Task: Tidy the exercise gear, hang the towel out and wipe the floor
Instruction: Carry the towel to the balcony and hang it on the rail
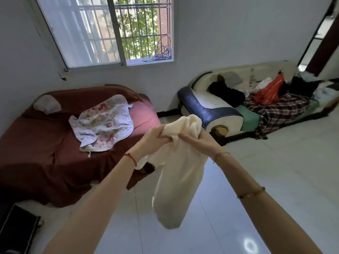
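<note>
A cream towel hangs bunched in front of me, its long end dangling above the glossy tiled floor. My left hand grips the towel's upper part, fingers curled round the cloth. My right hand holds the towel from the other side, with the bunched top poking up between the two hands. Both arms are stretched forward at chest height. No exercise gear is visible.
A dark red covered sofa with a floral blanket stands at the left under a barred window. A blue and white sofa piled with clothes stands at the right. A dark case lies at the lower left.
</note>
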